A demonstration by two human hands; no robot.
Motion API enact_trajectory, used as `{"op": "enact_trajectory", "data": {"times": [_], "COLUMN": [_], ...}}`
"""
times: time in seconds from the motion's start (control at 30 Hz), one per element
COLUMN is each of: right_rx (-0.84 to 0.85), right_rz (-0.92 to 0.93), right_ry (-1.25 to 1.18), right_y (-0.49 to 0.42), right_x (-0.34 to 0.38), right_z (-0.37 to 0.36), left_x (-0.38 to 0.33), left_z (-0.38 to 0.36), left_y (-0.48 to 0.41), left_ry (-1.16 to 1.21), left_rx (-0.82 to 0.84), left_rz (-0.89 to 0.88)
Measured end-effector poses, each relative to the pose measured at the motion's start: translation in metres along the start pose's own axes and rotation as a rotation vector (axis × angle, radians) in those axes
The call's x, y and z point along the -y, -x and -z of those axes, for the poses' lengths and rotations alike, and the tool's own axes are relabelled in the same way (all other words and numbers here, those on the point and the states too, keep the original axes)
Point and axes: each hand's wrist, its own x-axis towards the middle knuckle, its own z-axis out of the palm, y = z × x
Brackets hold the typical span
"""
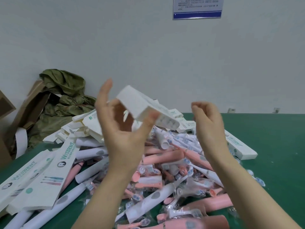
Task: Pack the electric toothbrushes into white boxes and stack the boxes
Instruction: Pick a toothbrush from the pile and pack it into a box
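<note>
My left hand (pixel 122 138) is raised above the table and holds a white box (pixel 137 103) between thumb and fingers. The box is tilted, with its open brown-lined end facing me. My right hand (pixel 209 123) hovers to the right of the box, apart from it, with its fingers loosely curled around nothing. Below both hands lies a heap of pink and white electric toothbrushes (pixel 165 162) mixed with bagged brush heads. Several printed white boxes (pixel 41 179) lie flat at the left of the heap, and more sit behind it.
The green table (pixel 272 138) runs to a white wall. Another printed box (pixel 239 146) lies to the right of the heap. At the back left, an olive cloth (pixel 62 96) drapes over brown cardboard (pixel 33 100) beyond the table's edge.
</note>
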Motion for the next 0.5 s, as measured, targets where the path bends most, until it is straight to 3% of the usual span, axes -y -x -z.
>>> {"op": "enact_trajectory", "data": {"times": [0.07, 0.17, 0.23, 0.3, 0.4, 0.5], "right_rx": [0.120, 0.341, 0.444, 0.430, 0.345, 0.299], "right_rz": [-0.284, -0.611, -0.662, -0.600, -0.485, -0.347], "right_ry": [0.087, -0.259, -0.367, -0.332, -0.274, -0.138], "right_y": [-0.005, -0.008, -0.009, -0.011, -0.012, -0.006], "right_x": [-0.008, -0.013, -0.014, -0.017, -0.022, -0.014], "right_z": [0.001, -0.004, -0.004, -0.004, -0.003, -0.005], "left_x": [-0.004, 0.001, 0.011, 0.018, 0.021, 0.012], "left_z": [0.014, 0.037, 0.053, 0.069, 0.090, 0.097], "left_y": [-0.001, 0.005, 0.009, 0.011, 0.015, 0.016], "left_ry": [0.102, 0.364, 0.481, 0.489, 0.191, -0.384], "left_rx": [-0.048, -0.038, -0.079, -0.132, -0.081, 0.065], "left_rz": [0.034, 0.282, 0.480, 0.600, 0.734, 0.723]}}
